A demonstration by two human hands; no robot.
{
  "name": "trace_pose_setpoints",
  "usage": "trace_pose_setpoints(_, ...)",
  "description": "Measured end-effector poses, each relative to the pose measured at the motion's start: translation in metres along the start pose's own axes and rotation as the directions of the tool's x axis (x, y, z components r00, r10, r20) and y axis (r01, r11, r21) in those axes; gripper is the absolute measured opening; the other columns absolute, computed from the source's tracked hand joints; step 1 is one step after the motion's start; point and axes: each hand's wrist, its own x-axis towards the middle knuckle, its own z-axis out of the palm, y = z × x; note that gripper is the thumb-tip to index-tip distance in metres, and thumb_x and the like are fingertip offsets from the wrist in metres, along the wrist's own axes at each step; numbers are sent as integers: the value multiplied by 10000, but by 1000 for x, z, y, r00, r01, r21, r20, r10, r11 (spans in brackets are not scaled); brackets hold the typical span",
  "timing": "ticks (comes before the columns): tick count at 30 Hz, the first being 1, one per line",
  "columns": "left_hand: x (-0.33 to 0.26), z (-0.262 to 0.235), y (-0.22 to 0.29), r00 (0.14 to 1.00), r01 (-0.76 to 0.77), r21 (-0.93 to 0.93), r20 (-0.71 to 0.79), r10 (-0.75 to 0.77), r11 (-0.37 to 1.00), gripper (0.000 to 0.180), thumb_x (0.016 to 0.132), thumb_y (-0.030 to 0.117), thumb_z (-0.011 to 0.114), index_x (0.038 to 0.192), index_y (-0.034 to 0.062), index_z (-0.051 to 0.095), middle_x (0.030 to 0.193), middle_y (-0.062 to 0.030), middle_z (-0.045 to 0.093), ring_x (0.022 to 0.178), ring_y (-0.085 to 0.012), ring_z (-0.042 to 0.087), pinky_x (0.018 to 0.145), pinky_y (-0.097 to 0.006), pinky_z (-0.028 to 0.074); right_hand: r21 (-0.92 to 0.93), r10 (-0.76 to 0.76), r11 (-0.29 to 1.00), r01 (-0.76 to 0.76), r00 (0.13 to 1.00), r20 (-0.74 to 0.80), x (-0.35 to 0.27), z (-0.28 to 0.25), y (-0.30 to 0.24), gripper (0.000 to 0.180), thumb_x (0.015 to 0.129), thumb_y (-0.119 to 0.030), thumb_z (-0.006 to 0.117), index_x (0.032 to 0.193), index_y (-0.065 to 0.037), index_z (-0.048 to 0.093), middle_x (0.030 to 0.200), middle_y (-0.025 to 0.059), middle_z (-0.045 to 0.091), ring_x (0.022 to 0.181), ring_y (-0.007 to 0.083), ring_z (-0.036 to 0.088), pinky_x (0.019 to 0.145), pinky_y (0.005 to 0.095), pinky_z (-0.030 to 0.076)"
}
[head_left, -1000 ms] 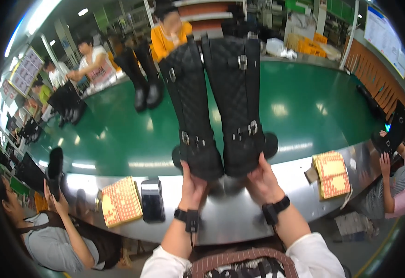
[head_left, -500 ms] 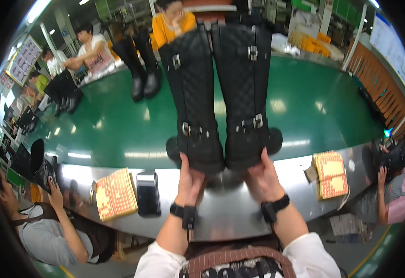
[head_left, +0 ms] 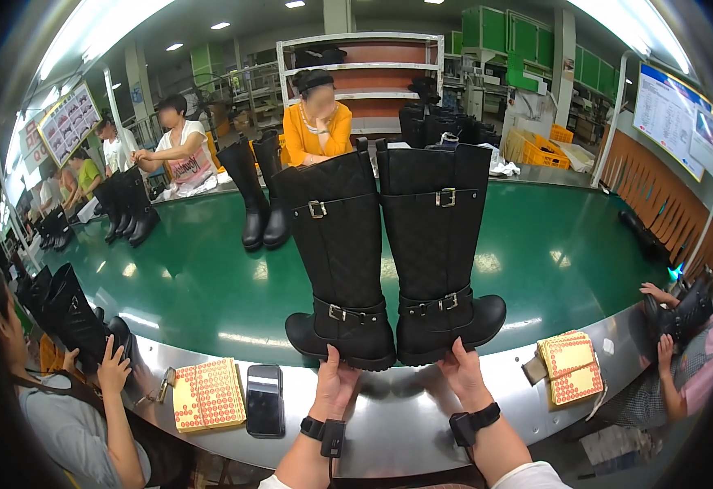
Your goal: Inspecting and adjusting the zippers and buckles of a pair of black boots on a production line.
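Two tall black boots stand upright side by side in front of me, their toes turned outward. The left boot [head_left: 342, 253] and the right boot [head_left: 435, 253] have quilted shafts with silver buckles at the top and at the ankle. My left hand [head_left: 336, 383] grips the left boot low down, thumb up against its side and fingers under the sole. In the same way my right hand [head_left: 464, 375] is closed on the base of the right boot. The soles hide some of my fingers. Black bands with small boxes circle both wrists.
A black phone [head_left: 265, 401] and a stack of yellow printed cards [head_left: 208, 395] lie on the metal edge [head_left: 405, 432] at left; another card stack [head_left: 570, 368] lies at right. More boots [head_left: 255, 196] stand across the green tabletop [head_left: 552, 253]. Co-workers handle boots on both sides.
The view has tilted up, so boots, hands and table appear lower. Both hands keep their hold on the boots. At left, a co-worker's hands and boots have shifted.
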Motion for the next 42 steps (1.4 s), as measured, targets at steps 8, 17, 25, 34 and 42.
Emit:
trace_pose_setpoints(8,-18,34,11,962,246,-93,146,-231,965,843,768,488,706,1435,117,350,1436,-94,440,1319,-281,417,1102,-498,333,63,148,984,-164,967,207,-2,-8,-3,646,907,-431,608,1407,-81,398,1402,90,486,1282,268,471,1048,433,398)
trace_pose_setpoints(17,-37,48,3,930,329,95,140,-340,940,952,726,676,613,1426,74,381,1464,-138,402,1330,-272,415,1135,-435,327,-56,418,896,-441,791,446,-14,21,0,834,775,-462,746,1399,-23,411,1398,97,490,1274,235,483,1103,402,344)
trace_pose_setpoints(25,-28,36,-6,863,488,-96,201,-463,868,746,853,577,540,1388,68,436,1388,-139,493,1256,-298,490,1106,-447,367,-2,387,902,-432,804,451,-21,32,-9,743,823,-412,713,1388,-23,427,1375,104,514,1253,246,505,1092,420,364)
trace_pose_setpoints(34,-32,35,0,858,513,-213,155,-489,832,876,789,675,532,1403,62,414,1391,-160,484,1267,-320,481,1095,-488,367,432,489,658,-617,786,378,-30,38,-8,568,875,-294,666,1340,-27,479,1372,127,515,1267,291,489,1110,470,339)
trace_pose_setpoints(42,-11,30,10,987,143,-26,80,-141,989,648,960,482,459,1453,88,312,1479,-101,388,1353,-276,383,1143,-464,280,195,113,969,-149,977,183,3,-10,-2,460,948,-282,588,1306,-14,482,1294,102,569,1196,233,540,1010,398,440)
